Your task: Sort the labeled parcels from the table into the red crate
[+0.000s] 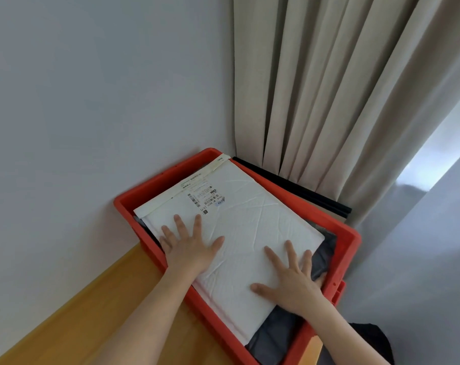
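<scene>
Head view: red crate sits centre to lower right of frame, on a wooden surface, against a pale wall. White padded parcel lies flat inside the crate, its shipping label facing up toward the upper-left end (print too small to read). Left hand presses flat on the parcel, fingers straight and spread. Right hand likewise, fingers splayed. Dark grey parcels lie beneath. Beige curtain fills upper right.
</scene>
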The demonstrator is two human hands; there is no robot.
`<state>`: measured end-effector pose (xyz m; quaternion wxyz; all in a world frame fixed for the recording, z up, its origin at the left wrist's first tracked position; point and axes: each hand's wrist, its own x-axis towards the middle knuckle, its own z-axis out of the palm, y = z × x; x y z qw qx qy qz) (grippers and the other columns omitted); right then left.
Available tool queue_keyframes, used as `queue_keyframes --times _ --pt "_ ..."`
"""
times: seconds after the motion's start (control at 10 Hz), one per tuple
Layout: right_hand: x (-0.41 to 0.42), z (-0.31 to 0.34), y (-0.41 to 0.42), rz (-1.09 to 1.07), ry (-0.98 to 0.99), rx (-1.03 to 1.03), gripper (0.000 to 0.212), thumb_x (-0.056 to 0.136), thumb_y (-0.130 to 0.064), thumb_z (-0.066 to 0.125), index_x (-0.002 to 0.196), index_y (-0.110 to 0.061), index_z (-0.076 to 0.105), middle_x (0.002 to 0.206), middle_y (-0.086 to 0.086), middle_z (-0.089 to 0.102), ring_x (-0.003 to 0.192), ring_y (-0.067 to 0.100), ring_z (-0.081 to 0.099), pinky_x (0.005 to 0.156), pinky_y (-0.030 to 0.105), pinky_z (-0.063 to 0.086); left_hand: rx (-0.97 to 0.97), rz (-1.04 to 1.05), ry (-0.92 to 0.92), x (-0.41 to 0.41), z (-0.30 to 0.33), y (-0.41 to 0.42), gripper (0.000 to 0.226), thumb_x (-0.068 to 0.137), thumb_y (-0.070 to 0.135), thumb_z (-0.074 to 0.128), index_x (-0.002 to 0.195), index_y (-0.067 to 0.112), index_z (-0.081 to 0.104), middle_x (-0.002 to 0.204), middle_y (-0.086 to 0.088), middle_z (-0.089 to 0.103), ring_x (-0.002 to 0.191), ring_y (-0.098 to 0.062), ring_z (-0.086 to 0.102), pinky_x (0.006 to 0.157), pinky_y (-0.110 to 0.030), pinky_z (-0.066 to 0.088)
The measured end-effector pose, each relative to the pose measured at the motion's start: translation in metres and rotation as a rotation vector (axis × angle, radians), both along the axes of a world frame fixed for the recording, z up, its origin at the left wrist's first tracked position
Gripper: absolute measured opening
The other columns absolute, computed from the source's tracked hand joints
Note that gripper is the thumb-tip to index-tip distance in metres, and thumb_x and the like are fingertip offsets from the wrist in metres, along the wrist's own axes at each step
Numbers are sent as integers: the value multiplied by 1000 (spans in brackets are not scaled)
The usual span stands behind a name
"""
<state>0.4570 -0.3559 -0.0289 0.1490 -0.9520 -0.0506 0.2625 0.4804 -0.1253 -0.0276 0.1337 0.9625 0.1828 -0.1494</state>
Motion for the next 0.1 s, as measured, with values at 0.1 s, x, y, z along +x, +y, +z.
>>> queue_keyframes --times 0.1 --pt "0 13 -1 -5 -101 -61 86 83 -79 38 149 -50 -11 156 -4 -33 143 41 -26 111 69 -2 -36 -16 -93 -10 20 -3 81 90 75 14 153 34 -16 158 -8 -29 145 -41 -21 115 -59 -7"
